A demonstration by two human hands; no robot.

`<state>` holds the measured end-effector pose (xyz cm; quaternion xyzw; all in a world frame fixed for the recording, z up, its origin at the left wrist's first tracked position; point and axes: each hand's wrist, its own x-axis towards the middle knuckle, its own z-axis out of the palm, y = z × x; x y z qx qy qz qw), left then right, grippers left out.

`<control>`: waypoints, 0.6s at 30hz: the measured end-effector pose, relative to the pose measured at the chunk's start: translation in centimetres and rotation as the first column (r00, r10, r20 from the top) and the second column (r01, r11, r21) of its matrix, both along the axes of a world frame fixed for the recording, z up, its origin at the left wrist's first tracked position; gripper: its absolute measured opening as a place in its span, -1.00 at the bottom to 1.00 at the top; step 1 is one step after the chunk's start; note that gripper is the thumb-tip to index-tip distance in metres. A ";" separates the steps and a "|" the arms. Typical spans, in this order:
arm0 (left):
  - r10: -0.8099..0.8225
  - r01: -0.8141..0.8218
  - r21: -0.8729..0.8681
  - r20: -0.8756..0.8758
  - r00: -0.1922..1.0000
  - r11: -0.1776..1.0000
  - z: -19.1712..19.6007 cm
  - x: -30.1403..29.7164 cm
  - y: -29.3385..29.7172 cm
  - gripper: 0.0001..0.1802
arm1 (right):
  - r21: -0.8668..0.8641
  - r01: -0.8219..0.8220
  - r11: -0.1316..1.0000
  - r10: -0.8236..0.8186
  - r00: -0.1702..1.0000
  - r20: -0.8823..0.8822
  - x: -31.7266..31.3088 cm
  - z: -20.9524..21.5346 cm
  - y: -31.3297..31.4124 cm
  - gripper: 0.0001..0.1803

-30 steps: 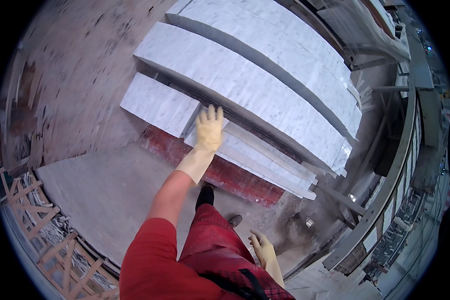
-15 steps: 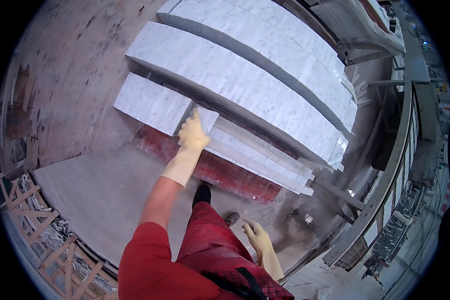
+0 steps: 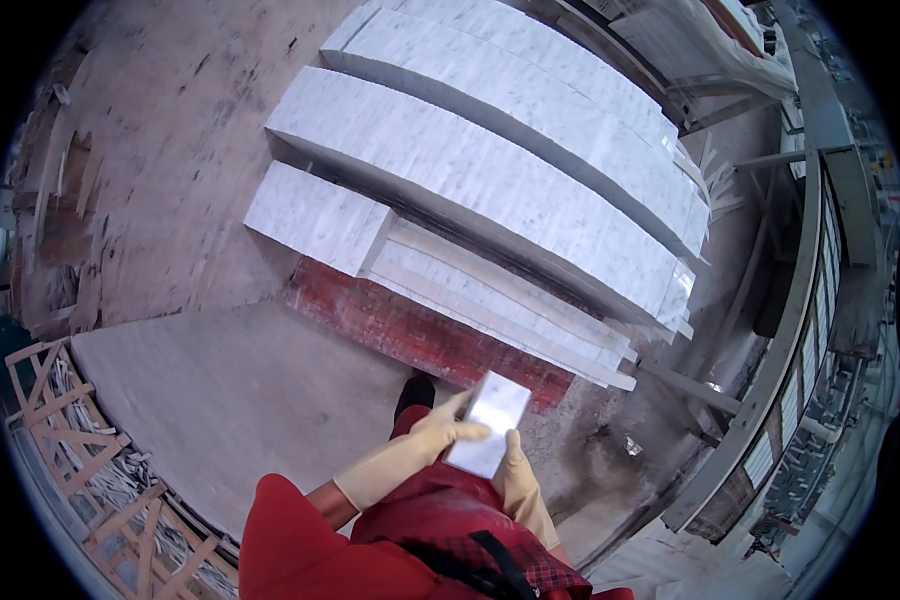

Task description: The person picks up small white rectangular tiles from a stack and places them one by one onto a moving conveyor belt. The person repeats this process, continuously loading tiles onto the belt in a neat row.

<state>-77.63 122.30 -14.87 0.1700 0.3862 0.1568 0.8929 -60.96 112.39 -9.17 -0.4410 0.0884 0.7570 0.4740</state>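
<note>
Our gloved left hand (image 3: 448,432) grips the block (image 3: 500,402) from nine o'clock, its thumb across the block's face, and our gloved right hand (image 3: 515,468) holds the edge at about five, so the block sits between the two, its far end leaning toward one o'clock. The white rows (image 3: 470,178) lie well apart at twelve, the red base (image 3: 420,340) nearer at eleven.

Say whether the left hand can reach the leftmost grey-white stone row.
Probably not freely: the left hand and right hand hold a white rectangular stone block, though nothing visible bars that row.
</note>
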 end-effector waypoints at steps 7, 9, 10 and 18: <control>-0.348 0.457 0.399 -0.317 0.882 0.795 7.4 1.5 0.1 0.40 | 0.110 0.165 0.980 -0.167 0.986 0.013 0.1 2.3 -3.7 -0.08; -0.368 0.528 0.460 -0.395 0.842 0.714 8.8 1.9 0.2 0.39 | 0.115 0.214 0.970 -0.220 0.975 0.041 0.0 4.2 -3.1 -0.08; -0.377 0.563 0.484 -0.432 0.820 0.670 9.2 2.0 0.1 0.39 | 0.120 0.240 0.963 -0.248 0.967 0.054 0.0 5.2 -2.9 -0.07; -0.060 0.653 0.604 -0.711 0.700 0.456 3.4 -2.4 14.7 -0.28 | 0.090 0.294 0.952 -0.307 0.924 0.229 2.8 4.0 -6.3 0.13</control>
